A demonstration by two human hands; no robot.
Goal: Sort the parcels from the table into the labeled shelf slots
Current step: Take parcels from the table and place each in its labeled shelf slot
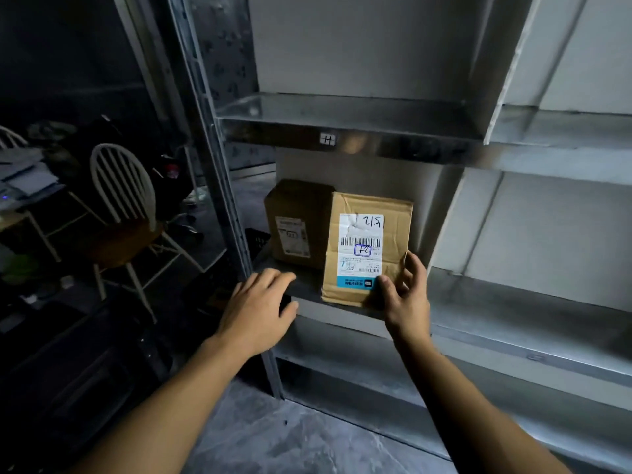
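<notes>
Two cartons on shelf (513,302): front parcel (367,248), gripped by right hand (407,295), overlaps rear parcel (297,213), label illegible. Left hand (256,302) relaxed, empty.

- The left hand (260,302) is bare and shows its back, with the knuckles standing out as low ridges in the dim light.
- The right hand (407,299) is bare as well, and shows its thumb side and wrist.
- The fingers (273,278) on both hands are uncovered and slim.
- The left forearm (164,405) is bare from the wrist to the lower edge of the view.
- The right forearm (478,405) is likewise bare along its whole visible length.
</notes>
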